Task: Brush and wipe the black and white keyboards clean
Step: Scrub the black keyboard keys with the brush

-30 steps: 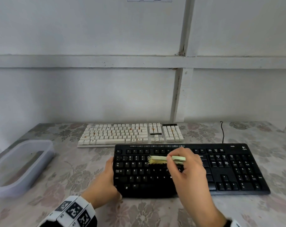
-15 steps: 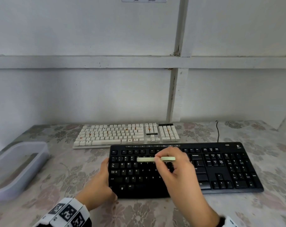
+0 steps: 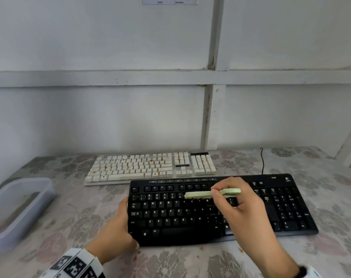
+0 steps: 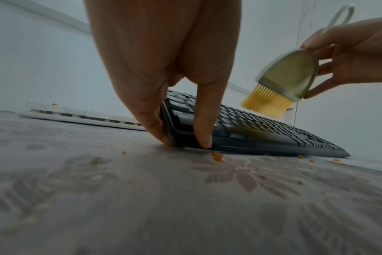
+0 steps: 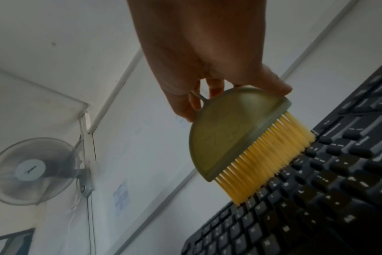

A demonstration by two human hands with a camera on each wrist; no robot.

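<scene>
The right hand [image 3: 242, 205] holds a pale green brush [image 3: 212, 193] with yellow bristles over the black keyboard [image 3: 281, 209] on the surface, the left hand [image 3: 118, 229] gripping its corner.

The black keyboard [image 3: 220, 209] looks like matt plastic, its keycaps smooth with white printed legends. The white keyboard [image 3: 150, 167] is cream plastic, dull rather than shiny, marked with orange-brown specks on several keys. The brush [image 5: 227, 136] has a pale green body of smooth, slightly translucent plastic with a soft sheen, and straight yellow bristles [image 5: 266, 165] that look synthetic. The tablecloth [image 4: 185, 207] appears to be cloth or vinyl with a faded floral print, matt, strewn with orange crumbs [image 4: 217, 156]. The tub [image 3: 20, 207] is frosted, semi-clear plastic. The wall [image 3: 110, 117] is painted white, matt, with chipped battens.
</scene>
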